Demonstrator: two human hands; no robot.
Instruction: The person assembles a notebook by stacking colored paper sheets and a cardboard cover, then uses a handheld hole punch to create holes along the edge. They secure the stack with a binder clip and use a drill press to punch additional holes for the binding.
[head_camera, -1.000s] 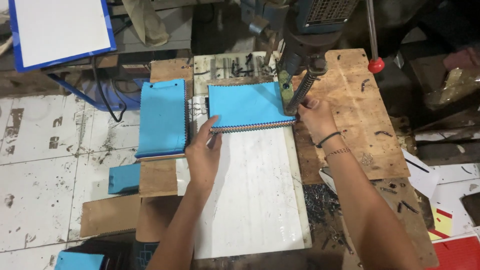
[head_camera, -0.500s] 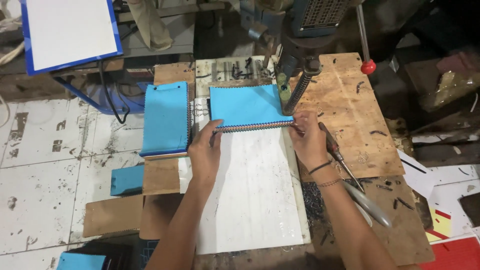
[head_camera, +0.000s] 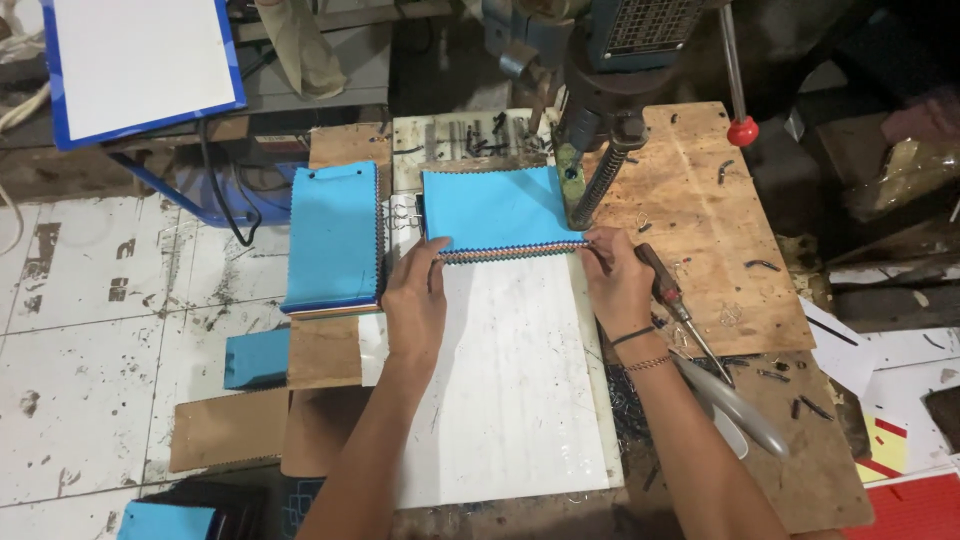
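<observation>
Plywood bench (head_camera: 700, 190), scarred and stained, metal swarf along its near edge beside a white board (head_camera: 500, 400) lying flat on it. Grey pliers (head_camera: 735, 405) and a screwdriver (head_camera: 665, 295) lie just right of the wrist. Floor to the left is grimy white tile (head_camera: 100, 330), cardboard scraps and a small blue piece on it. Further back, a stack of blue-covered pads (head_camera: 335, 240), then a drill-press-like machine (head_camera: 610, 60) with a red-knobbed lever (head_camera: 742, 130); a blue-framed white panel (head_camera: 140, 60) leans at far left.

Versus half a second ago: little moved. Both hands sit at the same ends of the spiral; the right one was up at the machine spindle a second ago and has since come down to the book.

Notebook (head_camera: 495, 208): blue cover, lying flat at the far end of the white board, just in front of the machine column. Its wire spiral (head_camera: 510, 250) is the long axis, running left-right across the bench, on the edge nearest the person; cover extends away toward the machine.

Left hand (head_camera: 415, 300): palm down on the board, fingers curled, fingertips pinching the left end of the spiral. Right hand (head_camera: 618, 280): fingers bent, tips on the right end of the spiral, gripping nothing else
</observation>
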